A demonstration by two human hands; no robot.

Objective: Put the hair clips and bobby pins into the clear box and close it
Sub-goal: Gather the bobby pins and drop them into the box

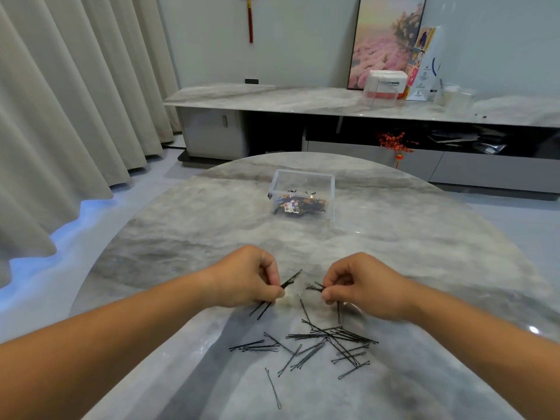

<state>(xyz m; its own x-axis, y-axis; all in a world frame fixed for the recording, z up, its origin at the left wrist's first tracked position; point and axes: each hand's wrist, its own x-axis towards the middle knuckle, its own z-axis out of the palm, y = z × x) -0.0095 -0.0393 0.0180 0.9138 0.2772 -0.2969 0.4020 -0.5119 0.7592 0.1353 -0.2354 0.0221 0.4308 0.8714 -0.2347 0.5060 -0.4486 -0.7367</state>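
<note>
At our grey marble table (pixel 188 225), the open clear box (pixel 303 197) of hair clips (pixel 298 205) sits well beyond our left hand (pixel 251 277) and right hand (pixel 360 286), each pinching black bobby pins (pixel 321 344) above the scattered pile, no lettering legible nearby.

black bobby pins (pixel 328 344), grey marbled table (pixel 181 231), clear box (pixel 303 184)

Clear box (pixel 303 194) stands open past the table's middle, toward the far edge, colourful hair clips (pixel 298 204) piled in its bottom. Black bobby pins (pixel 321 344) lie scattered, some crossing, near the table's near edge. A few more pins are pinched up in each hand above them.
</note>
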